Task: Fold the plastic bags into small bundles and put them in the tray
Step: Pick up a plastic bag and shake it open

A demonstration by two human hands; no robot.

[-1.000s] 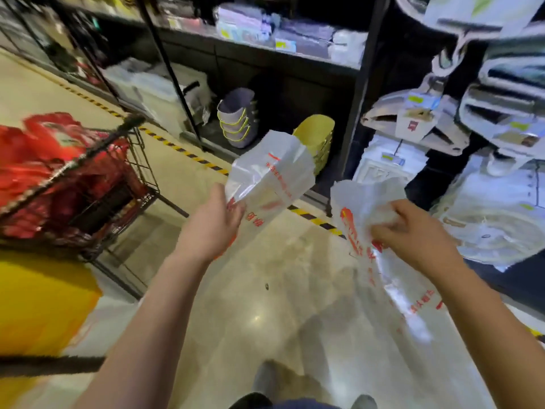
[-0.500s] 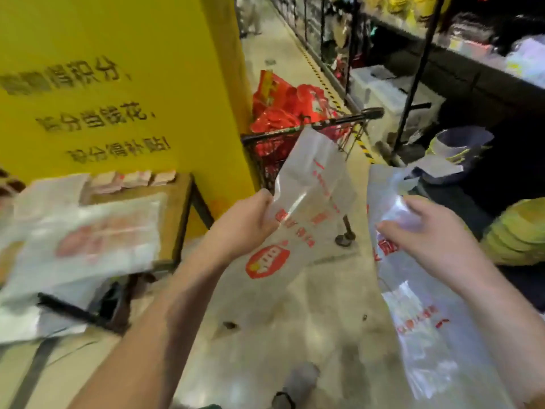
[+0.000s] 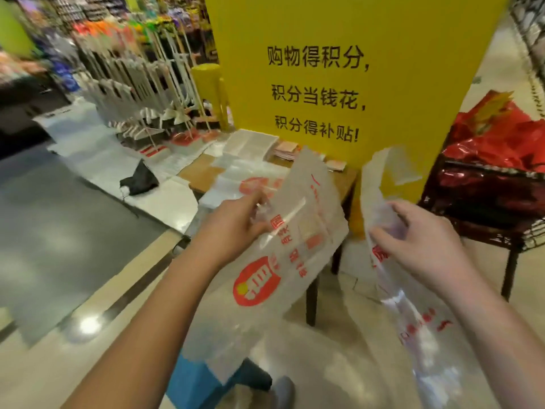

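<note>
Yellow pillar (image 3: 413, 54) ahead; L hand (image 3: 233, 228) grips bag 1 (image 3: 298, 255), R hand (image 3: 424, 240) bag 2 (image 3: 410, 326).

Held out apart, the left hand (image 3: 236, 228) and right hand (image 3: 421, 240) each pinch with curled fingers.

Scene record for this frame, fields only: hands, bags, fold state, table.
left hand: grips left bag
right hand: grips right bag
fold state: both bags unfolded, hanging
table: ahead of hands, flat bags lying on it
backdrop: yellow sign behind table
</note>
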